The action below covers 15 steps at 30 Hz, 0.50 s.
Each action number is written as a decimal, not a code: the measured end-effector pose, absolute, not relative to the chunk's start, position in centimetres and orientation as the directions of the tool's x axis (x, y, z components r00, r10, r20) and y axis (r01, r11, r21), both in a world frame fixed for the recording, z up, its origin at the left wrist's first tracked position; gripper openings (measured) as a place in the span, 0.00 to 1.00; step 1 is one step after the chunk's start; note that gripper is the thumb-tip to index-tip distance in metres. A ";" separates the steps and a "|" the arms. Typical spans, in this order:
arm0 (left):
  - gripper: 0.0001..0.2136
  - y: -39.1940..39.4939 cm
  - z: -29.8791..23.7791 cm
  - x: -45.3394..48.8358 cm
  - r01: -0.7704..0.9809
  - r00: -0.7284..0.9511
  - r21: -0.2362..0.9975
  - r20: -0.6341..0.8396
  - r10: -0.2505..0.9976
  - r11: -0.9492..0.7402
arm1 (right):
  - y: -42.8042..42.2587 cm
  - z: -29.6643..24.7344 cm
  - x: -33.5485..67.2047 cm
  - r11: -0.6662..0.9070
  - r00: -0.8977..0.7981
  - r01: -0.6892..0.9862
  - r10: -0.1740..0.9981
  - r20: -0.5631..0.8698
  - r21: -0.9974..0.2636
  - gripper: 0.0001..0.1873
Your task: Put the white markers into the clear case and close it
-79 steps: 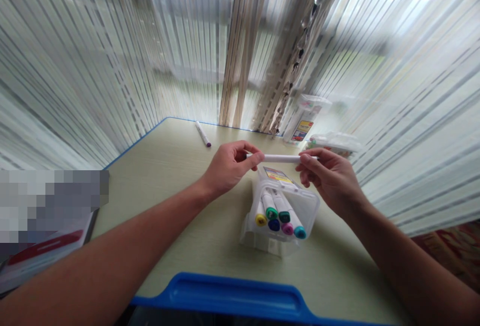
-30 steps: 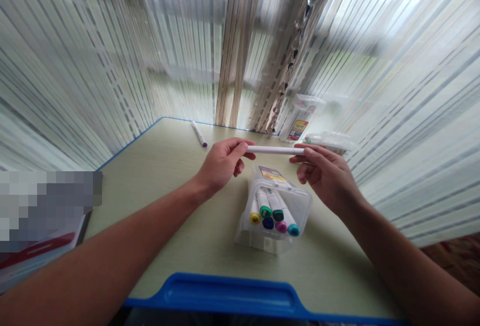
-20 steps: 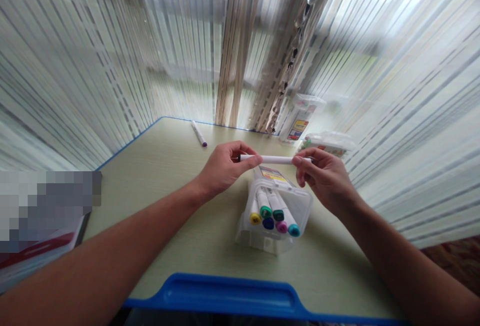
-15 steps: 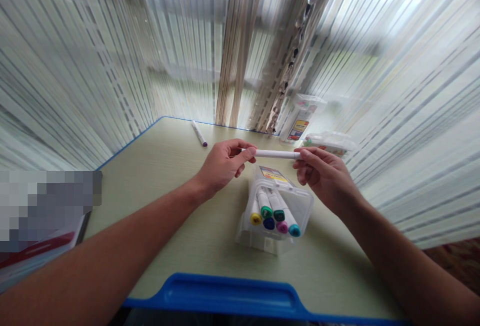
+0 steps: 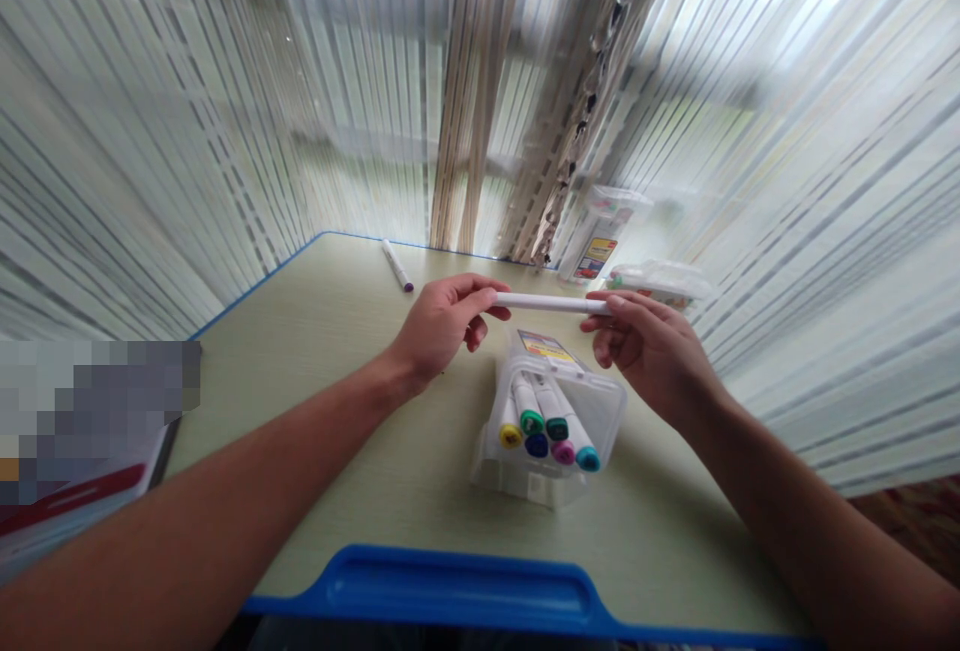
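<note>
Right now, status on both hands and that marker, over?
Left hand and right hand pinching white marker near opposite ends. Marker roughly level. Nothing seen blocking; open clear box lower in view.

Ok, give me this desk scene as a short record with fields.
Left hand: pinches one end of a slim white cylindrical marker
Right hand: pinches its other end
Container: open translucent plastic box on the pale green tabletop
Contents: six white markers with coloured ends
Loose: white marker with purple end, beyond the left hand
</note>
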State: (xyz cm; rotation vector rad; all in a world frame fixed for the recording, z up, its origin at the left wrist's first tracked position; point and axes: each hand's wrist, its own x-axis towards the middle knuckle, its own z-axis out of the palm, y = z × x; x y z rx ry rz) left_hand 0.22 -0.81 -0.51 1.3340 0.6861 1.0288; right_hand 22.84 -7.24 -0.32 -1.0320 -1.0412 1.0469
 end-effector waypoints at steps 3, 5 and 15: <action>0.08 -1.0 -0.5 0.2 -0.147 0.428 0.978 0.195 0.883 -0.145 | -7.4 -0.5 22.7 0.197 0.158 -0.093 0.971 0.181 -0.976 0.07; 0.09 -1.1 -0.6 0.3 -0.110 0.431 0.976 0.216 0.876 -0.187 | -7.4 -0.6 22.7 0.203 0.155 -0.058 0.969 0.192 -0.978 0.08; 0.07 -1.1 -0.6 0.3 -0.152 0.438 0.981 0.179 0.881 -0.123 | -7.3 -0.4 22.7 0.165 0.164 -0.104 0.975 0.147 -0.981 0.07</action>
